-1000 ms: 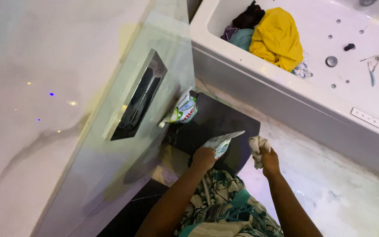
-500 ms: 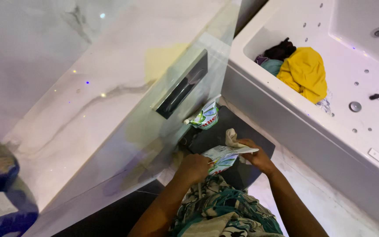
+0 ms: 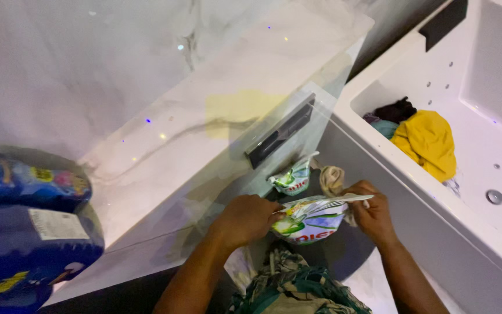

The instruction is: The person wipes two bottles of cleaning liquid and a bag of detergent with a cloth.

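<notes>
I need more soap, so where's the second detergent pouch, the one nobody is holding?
In the head view, the small detergent pouch stands centre frame against the marble ledge, just above the left hand, beside the bathtub.

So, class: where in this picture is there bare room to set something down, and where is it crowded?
Bare: the marble ledge between the blue jugs and the dark recess; the tub floor right of the yellow cloth. Crowded: around both hands, left and right, on the sachet.
</notes>
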